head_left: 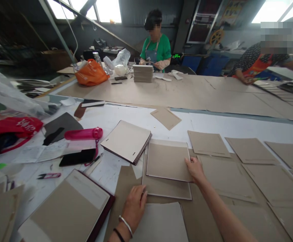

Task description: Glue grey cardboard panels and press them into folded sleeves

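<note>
My right hand grips the right edge of a tan cardboard panel with a pale top strip and a thin dark border. A second cardboard panel lies partly under it. My left hand has its fingers curled together at the lower panel's left corner; the fingertips are partly hidden. Just below that hand lies a grey-white sheet. Behind the panels is a stack of cream covers with dark edges and small slots.
Rows of tan boards lie at right. A stack of dark-edged panels, thread snips, a phone and a pink bottle are at left. Across the table, one person stands behind a board stack; another works at right.
</note>
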Demonstrator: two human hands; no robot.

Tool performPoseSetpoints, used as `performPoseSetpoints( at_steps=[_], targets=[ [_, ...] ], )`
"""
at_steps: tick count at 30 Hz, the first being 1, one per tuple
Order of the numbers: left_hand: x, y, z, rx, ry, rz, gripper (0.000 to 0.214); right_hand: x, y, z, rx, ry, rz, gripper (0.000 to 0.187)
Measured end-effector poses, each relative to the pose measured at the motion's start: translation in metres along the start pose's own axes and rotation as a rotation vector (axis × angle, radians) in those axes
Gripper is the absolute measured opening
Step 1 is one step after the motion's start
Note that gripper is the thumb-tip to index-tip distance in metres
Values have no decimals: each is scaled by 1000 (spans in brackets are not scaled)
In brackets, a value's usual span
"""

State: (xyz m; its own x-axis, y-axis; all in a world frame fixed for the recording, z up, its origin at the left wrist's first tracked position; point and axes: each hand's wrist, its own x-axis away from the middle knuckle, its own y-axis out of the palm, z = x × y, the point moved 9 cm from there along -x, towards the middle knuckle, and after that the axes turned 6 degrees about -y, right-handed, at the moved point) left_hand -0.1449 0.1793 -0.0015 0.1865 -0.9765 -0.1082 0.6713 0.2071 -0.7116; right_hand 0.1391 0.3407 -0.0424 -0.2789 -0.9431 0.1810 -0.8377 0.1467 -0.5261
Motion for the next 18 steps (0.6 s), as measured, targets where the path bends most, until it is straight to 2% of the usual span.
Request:
performPoseSetpoints(
  at_steps=[2, 4, 5, 7, 8, 10, 12, 14, 18],
  targets=[
    [-11, -15, -13, -5, -40, 77, 22, -3, -7, -18, 230, -120, 49, 26],
    [-30, -40, -29, -38, -101, 199, 26, -1, -1, -46, 447, -287, 70, 29],
    [-42, -55, -38, -64, -132, 266, 29, 2, 11, -60, 489, -363, 36, 30],
    [-68, -84, -53, -125, -173, 376, 36, 9, 45, -88, 424, -470, -113, 29],
    [-81, -97, -59, -155, -185, 416, 39, 14, 64, -101, 374, -508, -189, 30],
    [-107, -113, -68, -216, -195, 452, 45, 22, 96, -128, 338, -562, -257, 30],
    [-129, -116, -76, -283, -191, 420, 51, 25, 121, -148, 352, -582, -275, 30],
    [-147, -111, -85, -362, -191, 356, 56, 23, 139, -161, 369, -589, -296, 29],
    [-178, -106, -112, -525, -316, 246, 69, 7, 153, -169, 405, -595, -287, 27]
  ],
)
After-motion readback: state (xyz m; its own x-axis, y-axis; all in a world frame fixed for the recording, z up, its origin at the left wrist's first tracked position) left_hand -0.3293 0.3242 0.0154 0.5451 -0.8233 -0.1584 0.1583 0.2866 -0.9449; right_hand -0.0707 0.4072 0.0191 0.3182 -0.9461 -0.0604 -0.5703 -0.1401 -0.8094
